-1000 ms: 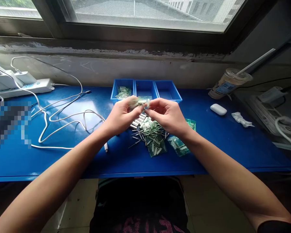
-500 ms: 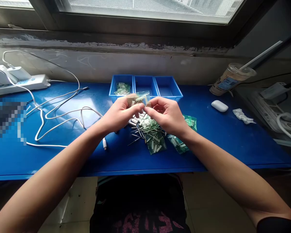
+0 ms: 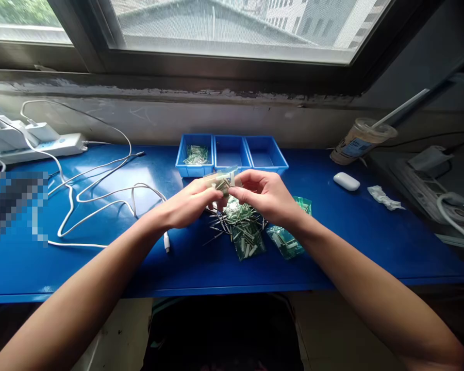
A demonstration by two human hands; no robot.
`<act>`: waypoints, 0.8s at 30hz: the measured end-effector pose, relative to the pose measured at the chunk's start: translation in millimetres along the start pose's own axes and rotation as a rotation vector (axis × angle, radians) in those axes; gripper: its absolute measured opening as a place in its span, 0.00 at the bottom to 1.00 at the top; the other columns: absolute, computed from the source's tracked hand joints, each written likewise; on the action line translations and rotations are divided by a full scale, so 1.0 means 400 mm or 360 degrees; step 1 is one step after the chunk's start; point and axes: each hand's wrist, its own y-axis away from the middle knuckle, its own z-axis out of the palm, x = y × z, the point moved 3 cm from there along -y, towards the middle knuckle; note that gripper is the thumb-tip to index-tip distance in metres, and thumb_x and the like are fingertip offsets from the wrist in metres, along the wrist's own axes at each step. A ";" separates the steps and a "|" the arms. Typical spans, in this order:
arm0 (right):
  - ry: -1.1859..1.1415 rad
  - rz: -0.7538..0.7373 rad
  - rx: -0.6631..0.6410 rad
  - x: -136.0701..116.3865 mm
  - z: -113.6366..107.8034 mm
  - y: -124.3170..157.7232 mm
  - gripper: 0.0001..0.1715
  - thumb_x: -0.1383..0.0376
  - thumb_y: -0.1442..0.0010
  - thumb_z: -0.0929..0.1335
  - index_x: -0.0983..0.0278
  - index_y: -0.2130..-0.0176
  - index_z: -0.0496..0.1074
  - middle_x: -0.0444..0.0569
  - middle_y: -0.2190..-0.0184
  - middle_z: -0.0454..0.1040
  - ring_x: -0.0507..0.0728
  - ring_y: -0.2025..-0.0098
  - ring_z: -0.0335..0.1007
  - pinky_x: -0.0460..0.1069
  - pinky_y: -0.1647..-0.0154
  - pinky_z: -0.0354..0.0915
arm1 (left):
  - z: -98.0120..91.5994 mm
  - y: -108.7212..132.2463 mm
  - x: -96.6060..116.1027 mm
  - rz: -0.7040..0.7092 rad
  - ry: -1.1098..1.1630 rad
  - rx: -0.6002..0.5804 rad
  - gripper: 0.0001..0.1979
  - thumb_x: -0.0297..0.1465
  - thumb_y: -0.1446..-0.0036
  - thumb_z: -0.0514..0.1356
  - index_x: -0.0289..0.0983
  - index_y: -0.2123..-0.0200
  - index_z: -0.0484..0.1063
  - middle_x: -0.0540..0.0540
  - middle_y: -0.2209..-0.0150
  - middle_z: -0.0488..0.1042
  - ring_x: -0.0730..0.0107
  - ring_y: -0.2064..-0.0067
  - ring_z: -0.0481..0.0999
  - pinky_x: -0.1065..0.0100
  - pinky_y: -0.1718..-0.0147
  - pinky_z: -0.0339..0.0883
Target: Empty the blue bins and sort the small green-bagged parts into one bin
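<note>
A small clear zip bag [image 3: 227, 178] with small parts in it is held up between my two hands. My left hand [image 3: 191, 202] is closed on the bag's left side, thumb across its front. The fingers and thumb of my right hand [image 3: 263, 195] pinch the bag's right edge. Below them lies a pile of thin metal pins and white pieces [image 3: 222, 222], partly hidden by the hands. A greenish bag of white pieces [image 3: 248, 241] lies at the pile's front, and another green bag [image 3: 286, 242] rests near my right wrist.
Behind my hands stands a blue three-compartment tray [image 3: 232, 167]; its left compartment holds a filled bag [image 3: 196, 154]. White cables [image 3: 96, 193] and a power strip [image 3: 67, 143] occupy the left. A drink cup [image 3: 359, 141], a white case [image 3: 346, 181] and crumpled tissue [image 3: 384, 198] are on the right.
The camera view has tilted up, so the scene sits lower in the frame. Both hands still hold the bag, whose contents now show darker, pin-like pieces.
</note>
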 end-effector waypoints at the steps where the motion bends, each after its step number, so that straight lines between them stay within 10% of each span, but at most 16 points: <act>1: 0.0016 -0.0007 0.0006 0.001 0.000 0.000 0.17 0.55 0.39 0.78 0.65 0.61 0.77 0.47 0.67 0.76 0.53 0.69 0.69 0.49 0.69 0.64 | -0.001 -0.002 -0.002 -0.0019 0.0004 0.0028 0.10 0.34 0.35 0.56 0.36 0.64 0.73 0.47 0.61 0.74 0.66 0.60 0.74 0.66 0.59 0.68; 24: 0.0192 -0.0036 -0.0047 0.007 0.011 0.004 0.14 0.56 0.37 0.77 0.64 0.60 0.79 0.47 0.66 0.77 0.54 0.68 0.69 0.49 0.69 0.65 | -0.025 -0.014 -0.006 -0.0005 0.0296 0.0218 0.19 0.42 0.41 0.71 0.33 0.55 0.79 0.44 0.60 0.79 0.68 0.62 0.76 0.70 0.63 0.68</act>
